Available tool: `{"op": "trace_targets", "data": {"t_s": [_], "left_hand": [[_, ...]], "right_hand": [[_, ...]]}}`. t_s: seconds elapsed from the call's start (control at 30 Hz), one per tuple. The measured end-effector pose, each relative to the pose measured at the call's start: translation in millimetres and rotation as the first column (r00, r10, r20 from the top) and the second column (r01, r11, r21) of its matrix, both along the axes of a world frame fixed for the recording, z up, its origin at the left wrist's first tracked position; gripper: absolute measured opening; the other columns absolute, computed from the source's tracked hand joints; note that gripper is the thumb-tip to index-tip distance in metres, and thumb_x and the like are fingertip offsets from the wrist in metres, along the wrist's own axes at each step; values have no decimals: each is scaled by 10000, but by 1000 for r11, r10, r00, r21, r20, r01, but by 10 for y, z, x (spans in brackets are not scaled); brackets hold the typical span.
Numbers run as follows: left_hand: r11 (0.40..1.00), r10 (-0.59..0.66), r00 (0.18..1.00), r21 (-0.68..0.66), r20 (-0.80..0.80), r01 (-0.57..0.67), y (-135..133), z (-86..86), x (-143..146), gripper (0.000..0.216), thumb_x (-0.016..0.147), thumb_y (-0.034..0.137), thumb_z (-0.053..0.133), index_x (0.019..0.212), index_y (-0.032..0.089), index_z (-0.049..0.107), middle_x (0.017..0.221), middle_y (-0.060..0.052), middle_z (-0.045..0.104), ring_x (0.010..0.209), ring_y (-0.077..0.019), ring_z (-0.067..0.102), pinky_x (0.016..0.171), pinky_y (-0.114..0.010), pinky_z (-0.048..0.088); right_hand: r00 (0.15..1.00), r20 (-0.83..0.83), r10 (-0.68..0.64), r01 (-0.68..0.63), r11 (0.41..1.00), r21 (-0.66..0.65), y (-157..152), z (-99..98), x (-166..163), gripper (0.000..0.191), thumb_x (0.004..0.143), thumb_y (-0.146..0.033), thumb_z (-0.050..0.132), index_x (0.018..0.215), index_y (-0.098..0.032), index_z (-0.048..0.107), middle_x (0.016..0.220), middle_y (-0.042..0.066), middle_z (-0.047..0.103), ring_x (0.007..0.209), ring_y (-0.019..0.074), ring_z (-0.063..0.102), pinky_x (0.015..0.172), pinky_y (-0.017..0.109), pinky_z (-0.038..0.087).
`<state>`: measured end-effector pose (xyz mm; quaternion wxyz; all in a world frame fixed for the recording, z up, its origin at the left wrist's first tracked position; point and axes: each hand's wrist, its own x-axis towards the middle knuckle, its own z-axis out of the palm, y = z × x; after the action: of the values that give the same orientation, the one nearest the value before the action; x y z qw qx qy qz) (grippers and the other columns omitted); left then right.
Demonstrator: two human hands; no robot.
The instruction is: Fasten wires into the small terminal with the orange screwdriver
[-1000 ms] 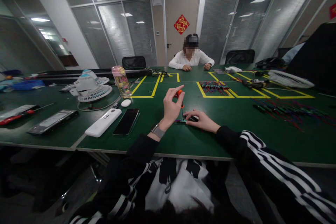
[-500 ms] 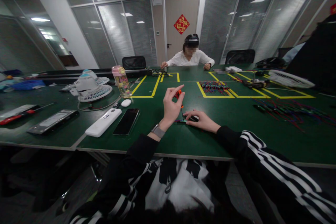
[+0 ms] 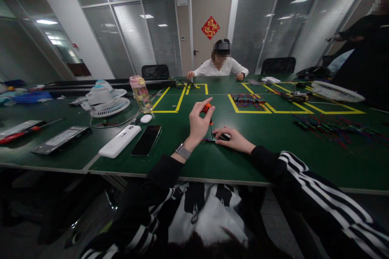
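My left hand (image 3: 198,123) is raised above the green table (image 3: 188,158), with its fingertips pinched on the orange handle of a small screwdriver (image 3: 208,110) that stands upright. The screwdriver's thin shaft runs down to a small dark part (image 3: 216,138) on the table. My right hand (image 3: 232,139) lies over that part and holds it down with closed fingers. A grey watch (image 3: 182,151) sits on my left wrist.
A white power bank (image 3: 119,141) and a black phone (image 3: 146,140) lie to the left, with a white fan (image 3: 103,101), a pink bottle (image 3: 140,94) and a red-handled screwdriver (image 3: 18,133). Yellow tape squares (image 3: 172,99) hold coloured wires (image 3: 248,101). A person in white (image 3: 221,66) sits opposite; a person in dark clothes (image 3: 363,54) stands at right.
My hands have barely moved; the left fingers shifted slightly on the orange handle. The person opposite moved a hand outward on the table. The dark-clothed person at right came further into view.
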<state>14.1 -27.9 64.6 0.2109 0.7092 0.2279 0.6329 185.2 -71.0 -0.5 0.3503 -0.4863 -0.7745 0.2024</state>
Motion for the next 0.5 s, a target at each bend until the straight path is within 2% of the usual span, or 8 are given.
{"op": "trace_targets", "data": {"t_s": [0.1,0.17,0.23,0.3,0.4,0.5], "left_hand": [[1000,-13,1000,-9,-16,12,-1,6,-7,308,958,328,463,1198,225,628,1006,-51,632,917,-143,598,847,-279,472],[997,-67,998,-34,-20,66,15,-6,-3,337,982,309,398,1251,240,590,1109,-62,636,982,-147,608,875,-289,474],[991,-120,993,-61,-18,118,32,-20,6,351,982,307,393,1289,253,556,1146,-64,637,962,-142,626,858,-289,489],[991,-124,992,-57,-13,123,34,-23,13,340,964,313,444,1274,251,568,1077,-56,645,894,-134,629,821,-281,499],[998,-68,998,-3,-13,68,11,-4,13,299,910,312,558,1193,249,631,947,-31,612,856,-130,595,800,-267,491],[999,-37,999,6,-18,37,-7,18,5,284,910,323,557,1172,265,648,931,-26,576,848,-126,577,792,-260,487]], "right_hand": [[1000,-2,-3,3,1000,-3,-6,6,-5,191,754,-395,684,820,-216,685,1146,86,716,1141,292,627,1134,608,201],[1000,-1,-3,3,1000,-2,-11,12,-9,191,754,-395,683,818,-215,686,1144,87,716,1137,290,629,1133,608,203],[1000,1,-2,2,1000,0,-14,17,-10,187,755,-394,681,815,-217,687,1147,86,715,1135,289,630,1131,609,205],[1000,4,0,0,1000,0,-14,18,-9,183,757,-393,679,816,-220,687,1148,85,715,1135,288,630,1131,612,201],[1000,8,2,-2,1000,-6,-10,15,-4,182,760,-392,677,819,-220,685,1157,87,711,1143,287,626,1129,612,203],[1000,5,0,0,1000,-5,-8,14,-3,182,757,-392,679,821,-221,685,1158,85,711,1144,287,626,1130,610,206]]}}
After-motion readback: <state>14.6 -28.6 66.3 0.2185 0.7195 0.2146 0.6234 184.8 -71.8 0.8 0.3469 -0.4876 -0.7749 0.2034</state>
